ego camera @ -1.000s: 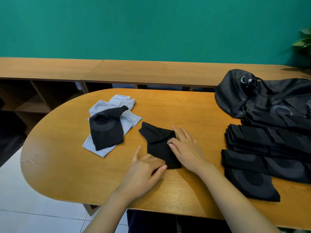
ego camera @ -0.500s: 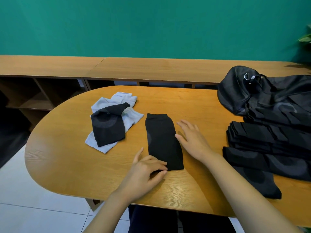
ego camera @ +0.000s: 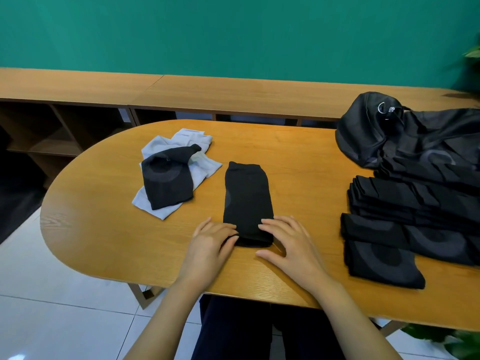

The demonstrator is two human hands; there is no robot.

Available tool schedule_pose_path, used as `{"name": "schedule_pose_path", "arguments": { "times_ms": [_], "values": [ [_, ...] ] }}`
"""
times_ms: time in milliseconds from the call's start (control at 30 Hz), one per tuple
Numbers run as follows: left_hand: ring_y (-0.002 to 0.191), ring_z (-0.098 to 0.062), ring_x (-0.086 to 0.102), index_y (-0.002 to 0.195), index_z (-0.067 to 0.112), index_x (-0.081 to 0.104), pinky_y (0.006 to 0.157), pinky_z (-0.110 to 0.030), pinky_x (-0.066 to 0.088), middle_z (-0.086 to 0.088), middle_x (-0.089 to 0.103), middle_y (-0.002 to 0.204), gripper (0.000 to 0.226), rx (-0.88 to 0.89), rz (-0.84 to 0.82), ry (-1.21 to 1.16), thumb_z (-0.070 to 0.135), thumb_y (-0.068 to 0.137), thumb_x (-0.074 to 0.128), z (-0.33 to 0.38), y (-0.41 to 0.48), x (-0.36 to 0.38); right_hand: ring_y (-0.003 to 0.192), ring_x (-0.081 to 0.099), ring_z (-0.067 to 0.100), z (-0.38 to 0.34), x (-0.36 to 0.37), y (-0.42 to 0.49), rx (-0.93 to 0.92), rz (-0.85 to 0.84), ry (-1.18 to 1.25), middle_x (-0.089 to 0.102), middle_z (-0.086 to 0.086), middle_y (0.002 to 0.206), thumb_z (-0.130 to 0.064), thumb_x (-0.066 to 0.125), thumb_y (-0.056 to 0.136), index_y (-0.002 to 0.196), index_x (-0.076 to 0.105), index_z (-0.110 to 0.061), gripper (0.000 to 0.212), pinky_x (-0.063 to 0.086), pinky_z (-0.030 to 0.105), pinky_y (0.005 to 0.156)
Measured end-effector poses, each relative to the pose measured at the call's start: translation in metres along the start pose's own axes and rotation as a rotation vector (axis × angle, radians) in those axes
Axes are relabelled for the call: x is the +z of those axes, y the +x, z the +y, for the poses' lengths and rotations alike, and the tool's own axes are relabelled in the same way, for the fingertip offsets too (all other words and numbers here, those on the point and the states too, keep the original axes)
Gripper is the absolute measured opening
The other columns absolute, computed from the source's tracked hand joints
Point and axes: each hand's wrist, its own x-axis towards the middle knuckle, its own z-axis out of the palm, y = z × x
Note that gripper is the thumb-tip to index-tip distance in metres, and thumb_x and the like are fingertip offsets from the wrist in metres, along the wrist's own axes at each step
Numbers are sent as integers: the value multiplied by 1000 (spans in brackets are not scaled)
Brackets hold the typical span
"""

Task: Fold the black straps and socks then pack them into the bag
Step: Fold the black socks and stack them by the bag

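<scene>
left hand (ego camera: 210, 241): palm down, fingers relaxed | right hand (ego camera: 285, 237): palm down, fingers straight

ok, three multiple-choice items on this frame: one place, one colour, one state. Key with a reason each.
1. Where on the table is the black bag?
A) far right
B) near left
C) centre

2. In the left pile, what colour are the lower socks under the top sock?
A) red
B) light grey
C) green

3. How does the centre sock lie?
A) rolled into a ball
B) hanging off the edge
C) flat on the table

Key:
1 A, it sits at the far right, behind the folded black stack.
2 B, pale grey fabric shows around the dark piece.
3 C, it is spread out flat, with the left hand and right hand resting on its near end.
</scene>
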Motion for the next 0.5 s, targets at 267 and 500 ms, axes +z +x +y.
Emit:
{"name": "schedule_pose_path", "arguments": {
  "times_ms": [267,500],
  "values": [
    [105,5,57,107,30,70,116,-40,27,20,67,103,40,-74,7,-161,55,92,43,-2,-2,-4,124,43,3,0,2,-5,17,140,-24,62,-16,123,-22,65,91,119,66,-30,29,30,30,109],
    [124,2,34,127,39,57,111,-34,19,24,53,128,52,-99,-98,-59,63,81,59,-2,-2,-5,109,40,3,-2,0,-6,188,163,42,50,-15,112,-26,56,97,119,64,-32,24,31,19,91]
  ]
}}
